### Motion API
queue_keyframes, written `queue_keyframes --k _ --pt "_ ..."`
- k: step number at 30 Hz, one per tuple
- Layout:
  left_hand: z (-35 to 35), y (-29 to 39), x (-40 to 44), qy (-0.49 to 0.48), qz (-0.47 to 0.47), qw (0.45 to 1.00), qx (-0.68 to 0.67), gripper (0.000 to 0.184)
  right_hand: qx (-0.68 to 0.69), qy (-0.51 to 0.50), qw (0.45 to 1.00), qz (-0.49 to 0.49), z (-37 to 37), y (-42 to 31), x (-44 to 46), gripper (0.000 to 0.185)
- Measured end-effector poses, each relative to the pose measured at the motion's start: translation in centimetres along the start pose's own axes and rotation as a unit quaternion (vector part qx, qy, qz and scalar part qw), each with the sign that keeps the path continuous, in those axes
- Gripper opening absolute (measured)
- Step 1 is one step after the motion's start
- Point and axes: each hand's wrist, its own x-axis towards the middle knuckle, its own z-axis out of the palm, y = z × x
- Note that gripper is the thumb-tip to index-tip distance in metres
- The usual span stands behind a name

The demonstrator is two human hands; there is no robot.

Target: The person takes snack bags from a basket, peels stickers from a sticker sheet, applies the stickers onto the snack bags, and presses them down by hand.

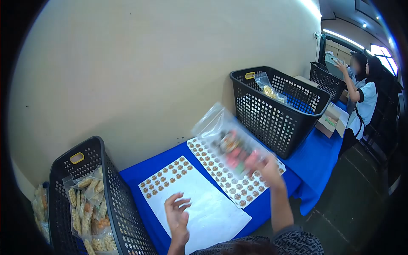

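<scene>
My right hand grips the lower end of a clear plastic bag, which is tilted and blurred by motion. Pink, green and brown pieces show inside it, with a round sticker on its front. The bag is over sticker sheets printed with rows of round brown stickers, partly covering them. My left hand is over the lower left part of another sticker sheet. Its fingers are apart and loosely bent, holding nothing. Round stickers remain along that sheet's upper left end; its rest is bare white.
A black basket full of bagged snacks stands at left. Another black basket at right holds a snack bag. Both flank the blue tablecloth, against a wall. An open carton and two people are farther right.
</scene>
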Motion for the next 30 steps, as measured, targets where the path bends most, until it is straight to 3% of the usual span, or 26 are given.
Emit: queue_keyframes --k 2,3,4,5,6,9,12,15,17,19,20,21,22,23,24,25,27,28,30 --pt "-1.7 0.5 -1.1 0.033 -0.017 0.999 -0.004 0.061 0.067 0.163 0.983 -0.049 -3.3 -1.0 4.1 0.032" --pt "-2.4 0.4 -1.6 0.060 -0.026 0.998 -0.009 0.061 0.100 0.183 0.976 -0.068 -5.0 -2.2 5.7 0.035" --pt "-3.1 0.2 -2.2 0.101 0.002 0.994 -0.045 0.049 0.144 0.195 0.964 -0.109 -7.8 -1.2 8.2 0.036" --pt "-4.9 -0.3 -2.8 0.064 -0.010 0.997 -0.032 0.046 0.198 0.251 0.943 -0.097 -9.2 -1.7 9.8 0.040" --pt "-5.5 -0.2 -3.3 0.071 0.005 0.996 -0.049 0.045 0.255 0.226 0.934 -0.109 -10.5 -1.9 10.9 0.050" --pt "-6.6 1.1 -5.2 0.103 0.002 0.994 -0.043 0.040 0.297 0.269 0.916 0.005 -12.7 0.5 12.6 0.058" --pt "-8.0 3.2 -7.7 0.049 0.060 0.997 -0.016 0.039 0.214 0.107 0.970 0.050 -10.6 4.3 10.5 0.046" --pt "-7.9 8.0 -10.5 0.000 0.065 0.998 0.005 0.039 0.185 -0.104 0.972 0.105 -8.0 11.8 7.9 0.035" --pt "-8.5 10.2 -11.7 -0.052 0.096 0.994 -0.017 0.038 0.163 -0.039 0.963 0.209 -3.5 15.0 4.6 0.030" --pt "-10.8 12.4 -11.5 -0.189 0.176 0.965 0.039 0.036 0.166 -0.072 0.938 0.296 -0.2 20.0 2.2 0.020" --pt "-10.8 13.6 -11.8 -0.159 0.192 0.968 0.020 0.032 0.144 -0.074 0.924 0.347 2.4 20.2 0.9 0.020" --pt "-12.3 14.9 -11.4 -0.217 0.186 0.957 0.043 0.030 0.116 -0.076 0.908 0.395 5.0 20.2 -0.7 0.020" --pt "-16.7 13.9 -11.8 -0.354 0.166 0.919 0.041 0.033 0.103 -0.138 0.902 0.396 7.0 21.6 -2.1 0.019" --pt "-16.2 15.6 -11.7 -0.229 0.143 0.960 0.081 0.033 0.091 -0.196 0.894 0.393 8.7 23.2 -3.6 0.019" --pt "-15.0 17.1 -10.9 -0.081 0.145 0.978 0.124 0.026 0.029 -0.262 0.894 0.362 10.6 24.3 -5.1 0.021" --pt "-16.2 18.9 -10.0 -0.046 0.079 0.958 0.273 0.026 -0.031 -0.322 0.889 0.324 12.3 25.2 -6.8 0.024" --pt "-16.7 21.5 -6.3 0.001 -0.021 0.892 0.452 0.023 -0.277 -0.454 0.845 0.059 15.0 26.5 -9.6 0.031" --pt "-17.4 21.6 -4.7 0.015 -0.027 0.842 0.539 0.027 -0.275 -0.468 0.838 0.051 16.2 25.4 -10.9 0.031" --pt "-20.5 20.3 -2.7 0.009 -0.025 0.744 0.667 0.030 -0.323 -0.362 0.861 -0.151 17.3 22.7 -13.5 0.030"
